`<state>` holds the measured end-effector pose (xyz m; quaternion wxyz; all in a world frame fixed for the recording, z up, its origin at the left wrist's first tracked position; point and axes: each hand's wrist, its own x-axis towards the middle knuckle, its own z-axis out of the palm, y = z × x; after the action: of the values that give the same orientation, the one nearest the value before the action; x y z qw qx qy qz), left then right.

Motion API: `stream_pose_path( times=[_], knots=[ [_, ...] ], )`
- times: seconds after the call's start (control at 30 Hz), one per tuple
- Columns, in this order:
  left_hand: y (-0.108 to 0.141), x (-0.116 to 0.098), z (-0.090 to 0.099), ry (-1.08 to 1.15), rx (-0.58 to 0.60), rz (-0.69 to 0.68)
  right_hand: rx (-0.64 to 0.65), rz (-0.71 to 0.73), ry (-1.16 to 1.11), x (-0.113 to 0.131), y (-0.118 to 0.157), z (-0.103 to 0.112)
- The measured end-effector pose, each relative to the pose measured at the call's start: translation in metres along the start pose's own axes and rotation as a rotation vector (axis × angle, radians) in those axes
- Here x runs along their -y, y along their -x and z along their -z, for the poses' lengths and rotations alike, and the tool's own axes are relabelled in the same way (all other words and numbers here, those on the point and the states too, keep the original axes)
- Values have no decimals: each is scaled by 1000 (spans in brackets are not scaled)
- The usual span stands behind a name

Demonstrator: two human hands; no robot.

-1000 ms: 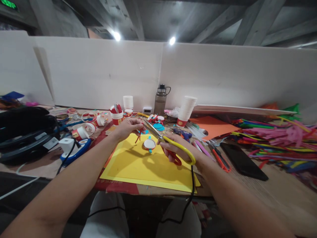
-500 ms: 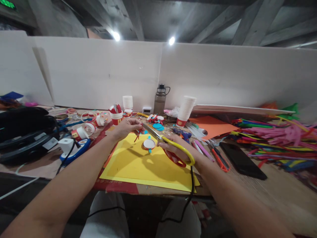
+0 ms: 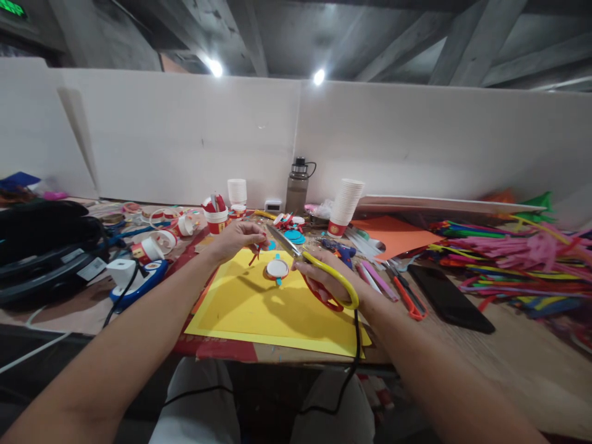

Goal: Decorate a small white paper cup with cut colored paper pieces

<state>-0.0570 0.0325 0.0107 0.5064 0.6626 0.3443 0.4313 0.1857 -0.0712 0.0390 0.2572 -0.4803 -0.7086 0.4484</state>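
Observation:
My left hand [image 3: 237, 240] pinches a few thin red strips [image 3: 255, 254] above the far left part of a yellow sheet [image 3: 250, 314]. In my right hand [image 3: 324, 274] is a pair of scissors [image 3: 340, 280] with yellow and red handles. Their blades point up and left, the tips close to the fingers of my left hand. Between the hands, a small round white disc with a red rim [image 3: 277, 269] lies on the yellow sheet, with blue tabs sticking out at its top and bottom.
Stacked paper cups [image 3: 345, 206], a bottle [image 3: 296, 188] and blue paper discs [image 3: 294, 237] stand or lie behind. To the right are a box cutter [image 3: 407, 296], a black phone [image 3: 451, 298] and pipe cleaners [image 3: 518, 253]. A blue power strip [image 3: 155, 274] lies left.
The scissors' blades have opened slightly near my left hand, and the red strips have shifted a little. Both hands stay almost in place; the view has moved slightly.

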Motion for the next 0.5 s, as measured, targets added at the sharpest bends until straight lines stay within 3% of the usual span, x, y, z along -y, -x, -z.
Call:
stream_pose_path(
  times=[0.13,0.23,0.33,0.5],
  knots=[
    [0,1,-2,27,-9,3,-249,-55,172,-13,-12,7],
    [1,2,-6,56,-23,11,-416,-78,582,-24,-19,13],
    [2,1,-10,92,-46,21,-375,-179,882,-29,-20,13],
    [3,0,-15,147,-57,26,-230,-215,1031,-26,-17,7]
  ],
)
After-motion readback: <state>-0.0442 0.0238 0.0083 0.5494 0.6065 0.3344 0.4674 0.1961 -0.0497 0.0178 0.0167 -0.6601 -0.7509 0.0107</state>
